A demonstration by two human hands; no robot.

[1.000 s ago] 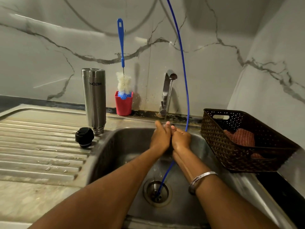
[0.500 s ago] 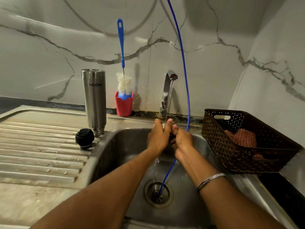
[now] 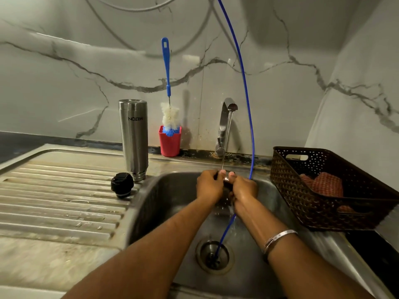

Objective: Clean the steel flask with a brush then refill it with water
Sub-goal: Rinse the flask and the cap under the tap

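Rinsing a small dark part under the tap (image 3: 226, 124), the left hand (image 3: 208, 186) and right hand (image 3: 245, 188) close together around it over the sink (image 3: 164, 190); which hand grips it I cannot tell. One flask (image 3: 133, 139) stands inverted at the sink's back left corner, one cap (image 3: 122, 184) beside it, one brush (image 3: 169, 104) in one cup (image 3: 170, 141). Judging from this, brushing comes next: reach for brush and flask.
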